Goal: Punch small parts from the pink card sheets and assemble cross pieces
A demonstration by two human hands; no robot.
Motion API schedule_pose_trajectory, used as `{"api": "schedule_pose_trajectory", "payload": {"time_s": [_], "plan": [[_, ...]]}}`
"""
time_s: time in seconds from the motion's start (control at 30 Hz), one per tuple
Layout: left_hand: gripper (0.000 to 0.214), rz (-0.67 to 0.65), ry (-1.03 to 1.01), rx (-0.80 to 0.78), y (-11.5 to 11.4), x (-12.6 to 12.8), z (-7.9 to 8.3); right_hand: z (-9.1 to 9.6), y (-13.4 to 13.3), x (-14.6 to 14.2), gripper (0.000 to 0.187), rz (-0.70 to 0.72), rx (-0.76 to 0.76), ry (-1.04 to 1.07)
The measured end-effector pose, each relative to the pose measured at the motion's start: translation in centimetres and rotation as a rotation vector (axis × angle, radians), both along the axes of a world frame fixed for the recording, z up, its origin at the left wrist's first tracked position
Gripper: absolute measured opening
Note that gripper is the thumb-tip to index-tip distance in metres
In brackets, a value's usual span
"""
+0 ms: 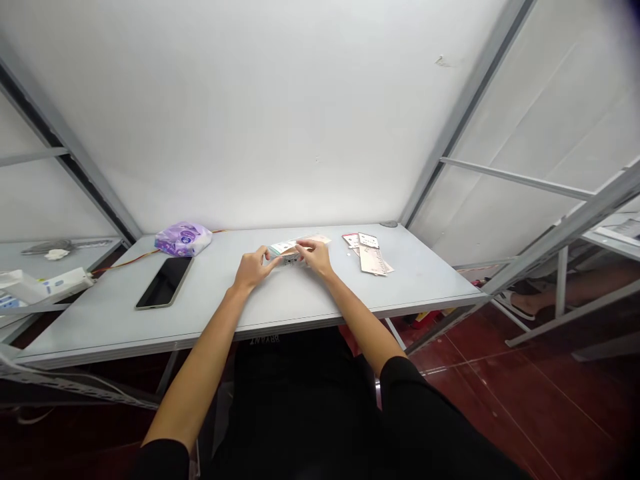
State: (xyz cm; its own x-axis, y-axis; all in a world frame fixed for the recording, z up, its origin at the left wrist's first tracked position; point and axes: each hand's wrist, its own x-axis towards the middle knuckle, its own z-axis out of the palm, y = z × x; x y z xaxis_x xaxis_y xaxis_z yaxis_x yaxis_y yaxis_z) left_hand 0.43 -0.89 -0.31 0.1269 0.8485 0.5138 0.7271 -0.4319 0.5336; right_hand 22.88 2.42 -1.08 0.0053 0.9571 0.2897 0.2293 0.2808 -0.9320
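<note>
Fingers (261,253) of both hands are bent, nearly closed, at the centre of the frame. At left, a dark-screened smartphone (165,283) and purple tissue pack (184,239) are set aside, probably out of the hands' way. At centre, thin printed cards (284,248) are pinched at one end by the left hand (249,270), apparently for steadiness; they are touched by the right hand (317,257), whose grip cannot be told. At centre right, loose cards (371,260) are laid overlapping, perhaps for easy reach.
</note>
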Motion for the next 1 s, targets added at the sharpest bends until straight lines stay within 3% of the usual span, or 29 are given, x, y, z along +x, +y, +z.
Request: {"api": "schedule_pose_trajectory", "payload": {"time_s": [0.17, 0.3, 0.4, 0.57, 0.73, 1.0], "plan": [[0.042, 0.009, 0.173, -0.005, -0.6, 0.4, 0.5, -0.1, -1.2, -1.2, 0.026, 0.229, 0.034, -0.11], [0.036, -0.08, 0.27, -0.087, -0.7, 0.4, 0.5, -0.3, -1.5, -1.3, 0.025, 0.331, 0.046, -0.154], [0.033, -0.089, 0.229, -0.137, -0.3, 0.2, 0.4, -0.3, -1.2, -1.2, 0.029, 0.271, 0.06, -0.181], [0.027, 0.043, 0.09, -0.167, 0.2, -0.3, 0.5, 0.0, -0.2, 0.4, 0.026, -0.07, 0.117, -0.391], [0.03, 0.102, 0.031, -0.197, 0.4, -0.4, 0.7, -0.4, 0.5, 1.8, 0.065, -0.002, 0.057, -0.71], [0.028, 0.094, 0.01, -0.252, 0.8, -0.7, 0.1, -0.9, 0.7, 1.7, 0.065, 0.04, 0.046, -0.78]]}}
